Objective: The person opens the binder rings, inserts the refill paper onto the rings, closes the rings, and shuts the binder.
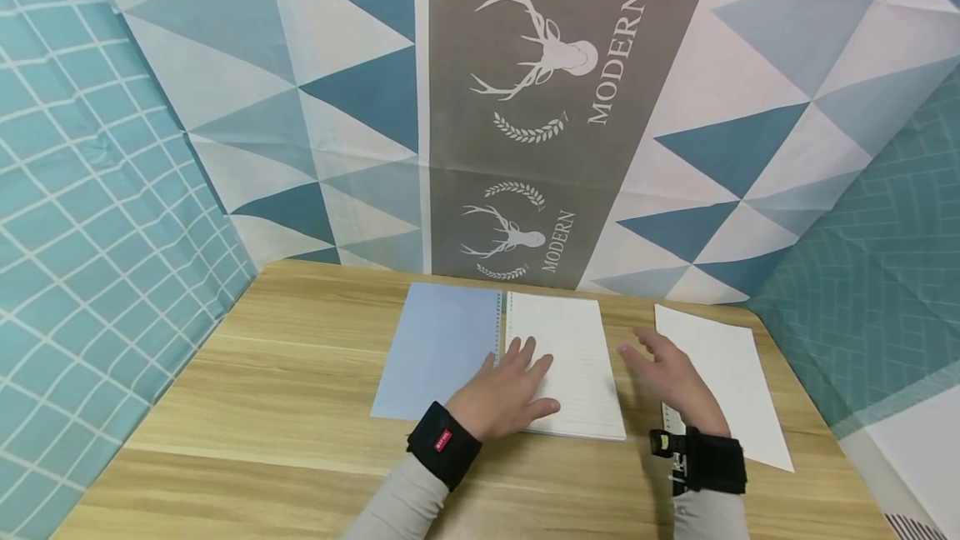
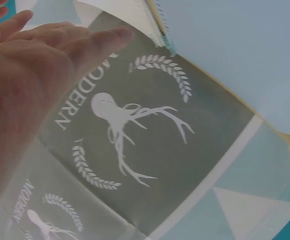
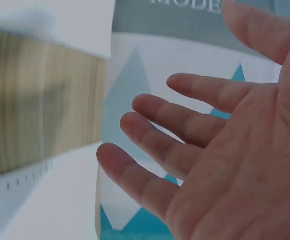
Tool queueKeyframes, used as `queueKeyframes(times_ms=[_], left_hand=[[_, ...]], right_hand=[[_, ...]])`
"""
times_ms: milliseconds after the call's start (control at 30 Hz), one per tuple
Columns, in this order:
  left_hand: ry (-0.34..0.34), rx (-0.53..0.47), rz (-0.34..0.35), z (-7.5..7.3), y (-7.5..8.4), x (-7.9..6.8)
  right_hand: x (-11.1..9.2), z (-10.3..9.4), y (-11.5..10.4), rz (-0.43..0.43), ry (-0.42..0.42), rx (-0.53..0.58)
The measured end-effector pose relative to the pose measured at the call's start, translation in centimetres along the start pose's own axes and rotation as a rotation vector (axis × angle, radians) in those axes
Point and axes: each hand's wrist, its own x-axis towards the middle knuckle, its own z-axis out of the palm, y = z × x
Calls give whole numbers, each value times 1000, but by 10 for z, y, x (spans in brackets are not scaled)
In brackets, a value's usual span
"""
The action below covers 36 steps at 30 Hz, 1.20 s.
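A spiral notebook lies spread on the table, its blue cover (image 1: 438, 340) on the left and its lined white page (image 1: 573, 357) on the right. Over the lower left of that page, near the coil, is my left hand (image 1: 504, 398), fingers spread and palm down. To the right of the notebook a loose lined sheet (image 1: 731, 382) with a punched left edge lies at a slant. My right hand (image 1: 675, 377) hovers at this sheet's left side, holding nothing. In the right wrist view its fingers (image 3: 150, 150) are extended and apart.
The wooden table (image 1: 247, 407) reaches back to a wall cloth (image 1: 360, 107) with triangles and deer heads. A blue grid cloth (image 1: 97, 190) hangs on the left, and a teal cloth (image 1: 870, 273) on the right. Both wrists wear black bands.
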Motion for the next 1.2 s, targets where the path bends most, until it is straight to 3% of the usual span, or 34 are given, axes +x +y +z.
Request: queueKeyframes(times_ms=[200, 567, 933, 1200], left_hand=[[3, 41, 45, 3, 13, 0], [-31, 126, 88, 14, 32, -1], [-55, 165, 144, 25, 44, -5], [-76, 199, 159, 28, 49, -7]], right_hand=[[-6, -11, 17, 60, 40, -7], [-10, -29, 53, 258, 74, -109], [-29, -43, 96, 469, 36, -185], [-35, -37, 116, 640, 153, -177]])
